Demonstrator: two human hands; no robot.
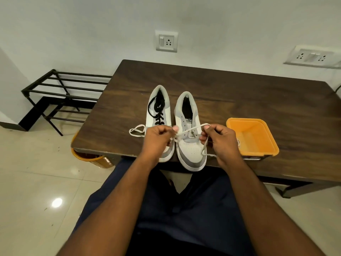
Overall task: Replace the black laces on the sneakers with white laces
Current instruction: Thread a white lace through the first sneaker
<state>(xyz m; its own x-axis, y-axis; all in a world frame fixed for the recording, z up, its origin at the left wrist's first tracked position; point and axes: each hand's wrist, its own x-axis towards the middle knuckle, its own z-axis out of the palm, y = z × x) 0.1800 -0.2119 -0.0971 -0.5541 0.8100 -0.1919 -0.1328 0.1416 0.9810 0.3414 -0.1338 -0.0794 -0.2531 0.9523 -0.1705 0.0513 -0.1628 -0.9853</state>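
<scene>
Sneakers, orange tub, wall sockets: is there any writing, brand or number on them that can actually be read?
"ciar": part of a black word on the tongue label of the grey-and-white sneaker without black laces; its start and end are hidden or blurred.
Dark strip on the front of the orange plastic tub: too blurred to read.
White wall sockets: no writing visible.
Other grey-and-white sneaker with black laces: none visible.

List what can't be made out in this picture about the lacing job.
- Lower eyelets of the left sneaker: head view, the left hand covers them.
- Where the white lace enters the right sneaker: too small.
- Lace's far end behind the right hand: hidden.
- Orange bin: the table covers most of it.
</scene>
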